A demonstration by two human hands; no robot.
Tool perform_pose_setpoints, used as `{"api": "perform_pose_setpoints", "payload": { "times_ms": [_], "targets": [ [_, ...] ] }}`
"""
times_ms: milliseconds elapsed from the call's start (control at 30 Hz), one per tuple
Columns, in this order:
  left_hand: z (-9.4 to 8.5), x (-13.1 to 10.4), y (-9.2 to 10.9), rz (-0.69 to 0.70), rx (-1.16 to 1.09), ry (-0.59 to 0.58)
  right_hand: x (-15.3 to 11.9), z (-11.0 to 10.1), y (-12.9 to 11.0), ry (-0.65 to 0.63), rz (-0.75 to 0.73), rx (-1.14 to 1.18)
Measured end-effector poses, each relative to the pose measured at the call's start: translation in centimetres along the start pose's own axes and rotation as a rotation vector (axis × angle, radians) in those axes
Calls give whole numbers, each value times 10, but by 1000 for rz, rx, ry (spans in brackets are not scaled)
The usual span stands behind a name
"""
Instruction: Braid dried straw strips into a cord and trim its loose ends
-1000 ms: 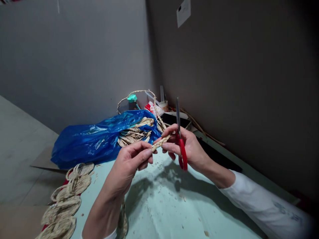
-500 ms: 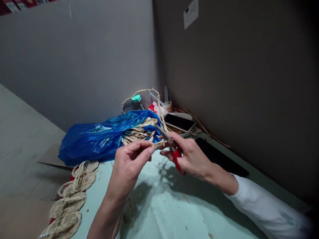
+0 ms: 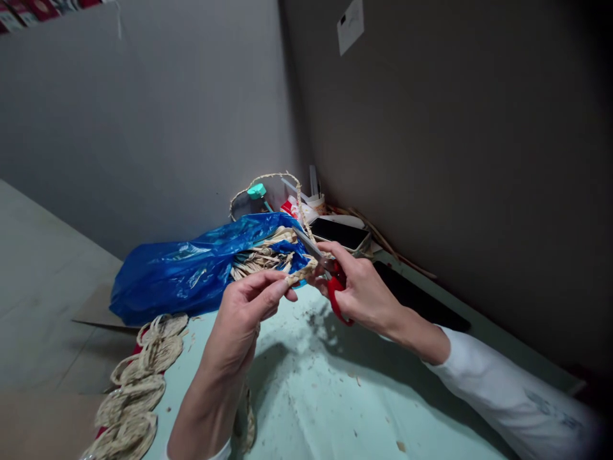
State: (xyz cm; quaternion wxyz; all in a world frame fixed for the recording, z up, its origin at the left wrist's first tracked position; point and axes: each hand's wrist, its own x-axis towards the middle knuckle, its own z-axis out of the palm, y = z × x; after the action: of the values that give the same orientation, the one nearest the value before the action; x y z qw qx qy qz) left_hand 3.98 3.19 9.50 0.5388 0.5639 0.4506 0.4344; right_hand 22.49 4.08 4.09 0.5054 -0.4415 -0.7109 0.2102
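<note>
My left hand (image 3: pixel 256 303) pinches a braided straw cord (image 3: pixel 301 275) between thumb and fingertips. From there the braid runs to my right hand (image 3: pixel 366 291), loops up behind, and a tail of it hangs below my left wrist. Red-handled scissors (image 3: pixel 339 297) are gripped in my right hand, their blades pointing up and left beside the braid. Whether the blades touch the cord I cannot tell. Just beyond my hands a blue plastic bag (image 3: pixel 177 271) lies with its mouth open, showing dry straw strips (image 3: pixel 263 259) inside.
Several coiled straw pieces (image 3: pixel 138 396) line the left edge of the pale green table (image 3: pixel 306 390). A phone (image 3: pixel 340 234), a cup of tools (image 3: pixel 317 203) and a dark flat object (image 3: pixel 416 297) lie toward the right. Grey partitions (image 3: pixel 191 115) rise behind. Straw scraps dot the tabletop.
My left hand now holds the braid slightly farther from my right hand, with more cord showing between them. The scissors have turned a little, and the whole view has shifted slightly.
</note>
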Motion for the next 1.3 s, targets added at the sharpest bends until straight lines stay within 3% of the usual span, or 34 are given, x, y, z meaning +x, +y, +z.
{"api": "perform_pose_setpoints", "payload": {
  "times_ms": [200,333,433,500,700,967,1300],
  "targets": [
    [0,-7,4,142,36,179,-2,0,1,57,-18,-179],
    [12,-13,0,334,251,376,-9,5,0,26,-118,-459],
    [22,-16,-2,476,392,460,-12,9,1,-8,-170,-653],
    [25,-17,-3,513,405,458,-13,10,2,-14,-161,-743],
    [24,-19,-6,432,286,339,-10,5,1,24,-138,-799],
    [30,-17,-11,418,231,443,-14,8,-1,87,-216,-870],
    [30,-17,-8,407,238,403,-11,6,3,179,-307,-848]
  ]
}}
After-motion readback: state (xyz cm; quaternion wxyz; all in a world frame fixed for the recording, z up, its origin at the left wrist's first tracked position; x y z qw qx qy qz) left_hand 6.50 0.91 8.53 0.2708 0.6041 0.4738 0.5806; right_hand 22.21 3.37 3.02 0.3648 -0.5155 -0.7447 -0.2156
